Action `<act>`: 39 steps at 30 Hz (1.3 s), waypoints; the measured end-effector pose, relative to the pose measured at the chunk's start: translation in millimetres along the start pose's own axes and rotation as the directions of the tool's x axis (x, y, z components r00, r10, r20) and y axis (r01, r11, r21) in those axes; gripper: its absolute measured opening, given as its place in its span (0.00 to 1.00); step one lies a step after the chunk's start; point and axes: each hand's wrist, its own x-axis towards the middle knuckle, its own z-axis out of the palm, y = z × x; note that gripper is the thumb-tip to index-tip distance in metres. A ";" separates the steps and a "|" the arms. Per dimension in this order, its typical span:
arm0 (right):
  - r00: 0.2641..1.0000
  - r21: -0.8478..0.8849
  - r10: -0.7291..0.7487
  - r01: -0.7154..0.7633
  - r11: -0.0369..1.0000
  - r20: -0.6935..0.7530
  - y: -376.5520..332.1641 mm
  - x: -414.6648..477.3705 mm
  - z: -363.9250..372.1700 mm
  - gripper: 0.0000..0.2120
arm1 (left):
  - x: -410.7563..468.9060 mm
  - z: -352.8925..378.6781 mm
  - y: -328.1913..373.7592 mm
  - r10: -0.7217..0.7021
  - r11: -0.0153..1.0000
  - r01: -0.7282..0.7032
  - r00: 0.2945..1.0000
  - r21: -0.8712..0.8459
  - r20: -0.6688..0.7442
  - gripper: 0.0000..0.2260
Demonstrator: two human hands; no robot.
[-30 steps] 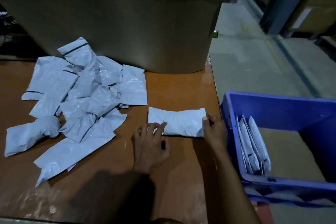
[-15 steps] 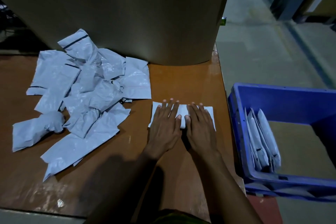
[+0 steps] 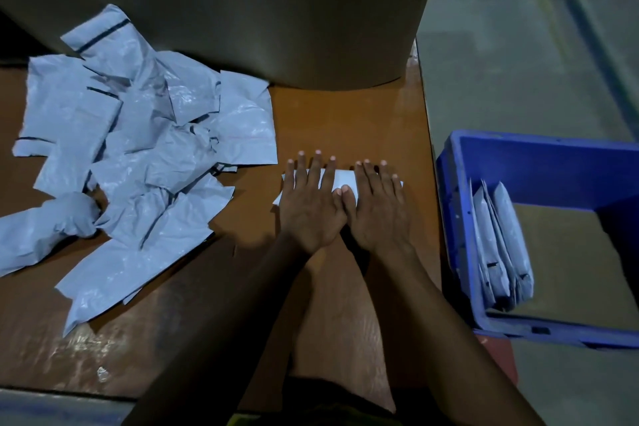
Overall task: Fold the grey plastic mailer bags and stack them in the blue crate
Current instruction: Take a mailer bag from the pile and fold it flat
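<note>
A folded grey mailer bag (image 3: 344,178) lies on the brown table, near its right edge. My left hand (image 3: 311,207) and my right hand (image 3: 378,209) lie side by side on top of it, fingers straight and spread, pressing it flat. Only a strip of the bag shows between and around the fingers. A loose heap of unfolded grey mailer bags (image 3: 138,149) covers the table's left half. To the right of the table stands the blue crate (image 3: 539,156), with several folded bags (image 3: 501,245) leaning upright against its left wall.
A big brown cardboard roll (image 3: 242,10) stands at the back of the table (image 3: 345,121), just beyond the bags. Grey concrete floor (image 3: 518,62) runs right of the table behind the crate. The crate's bottom is lined with cardboard (image 3: 567,270).
One second ago my hands held the bag at its ends. They then came together onto its middle and now press it flatter, fingers spread wider.
</note>
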 end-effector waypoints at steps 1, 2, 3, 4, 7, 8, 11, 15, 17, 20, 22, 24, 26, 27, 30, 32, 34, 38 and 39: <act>0.999 -0.004 0.000 0.000 1.000 0.040 1.0 5.1 -2.0 0.36 | 4.2 -5.6 3.5 -0.018 1.000 0.017 0.999 0.013 0.039 0.35; 0.997 -0.003 0.002 -0.001 1.000 0.073 1.4 10.1 -4.3 0.38 | 8.3 -10.4 5.9 -0.037 0.999 0.035 0.997 0.026 0.072 0.37; 0.995 0.001 0.005 -0.006 1.000 0.099 1.8 14.1 -6.8 0.39 | 11.9 -14.2 7.3 -0.051 0.998 0.046 0.994 0.045 0.098 0.39; 0.992 0.008 0.011 -0.012 1.000 0.124 2.7 17.9 -8.7 0.38 | 15.3 -16.4 7.5 -0.057 0.996 0.048 0.992 0.072 0.117 0.40; 0.984 0.022 0.008 -0.012 1.000 0.176 6.2 22.9 -10.5 0.31 | 19.7 -16.0 4.0 -0.046 0.992 0.028 0.987 0.121 0.151 0.39; 0.985 0.026 0.001 -0.005 1.000 0.172 6.9 21.2 -10.5 0.31 | 17.9 -14.0 3.1 -0.041 0.993 0.022 0.987 0.117 0.157 0.38; 0.994 0.053 -0.033 0.027 0.998 0.103 4.9 6.4 -8.5 0.32 | 3.3 -3.8 0.9 -0.024 0.998 0.018 0.996 0.066 0.091 0.33; 0.997 0.054 -0.071 0.071 0.996 -0.011 -2.8 -34.2 -4.8 0.28 | -34.3 14.7 -1.4 0.052 0.998 -0.056 0.988 -0.021 -0.144 0.27; 0.996 -0.001 -0.079 0.079 0.997 -0.033 -7.2 -52.8 -3.4 0.28 | -52.1 15.6 -0.1 0.077 0.995 -0.087 0.976 -0.041 -0.202 0.26; 0.996 -0.039 -0.078 0.077 0.996 -0.029 -9.6 -60.6 -1.7 0.28 | -61.2 13.6 3.3 0.079 0.995 -0.090 0.973 -0.042 -0.219 0.26; 0.997 -0.047 -0.073 0.072 0.996 -0.023 -8.3 -55.7 -0.8 0.29 | -56.7 15.3 2.5 0.075 0.993 -0.093 0.968 -0.066 -0.239 0.26; 0.998 -0.053 -0.067 0.066 0.996 -0.011 -5.9 -48.9 0.6 0.29 | -50.0 17.4 0.8 0.064 0.994 -0.083 0.966 -0.067 -0.249 0.26; 0.998 -0.062 -0.056 0.056 0.996 -0.001 -4.6 -42.4 2.7 0.29 | -43.5 19.2 1.2 0.052 0.996 -0.067 0.969 -0.056 -0.242 0.26; 0.999 -0.064 -0.049 0.049 0.997 0.000 -4.4 -38.5 4.1 0.29 | -39.7 20.1 2.0 0.051 0.996 -0.066 0.970 -0.055 -0.237 0.26; 1.000 -0.075 -0.027 0.027 0.997 0.003 -2.1 -21.9 6.5 0.29 | -22.2 20.6 1.1 0.043 0.997 -0.058 0.973 -0.060 -0.226 0.26; 1.000 -0.074 -0.022 0.024 0.997 0.019 0.1 -8.9 7.5 0.29 | -8.8 22.6 -2.4 0.035 0.996 -0.052 0.976 -0.074 -0.214 0.26; 0.999 -0.058 -0.015 0.018 0.998 0.043 1.4 2.8 6.6 0.30 | 1.2 23.8 -4.3 0.033 0.997 -0.046 0.981 -0.065 -0.192 0.26; 0.997 -0.019 -0.013 0.015 1.000 0.075 2.6 4.8 3.7 0.30 | 0.8 27.6 -5.9 0.036 0.999 -0.041 0.985 -0.026 -0.170 0.26; 0.998 -0.014 -0.018 0.018 1.000 0.063 2.4 -2.2 2.8 0.30 | -5.8 27.1 -5.0 0.031 0.998 -0.039 0.983 -0.041 -0.180 0.26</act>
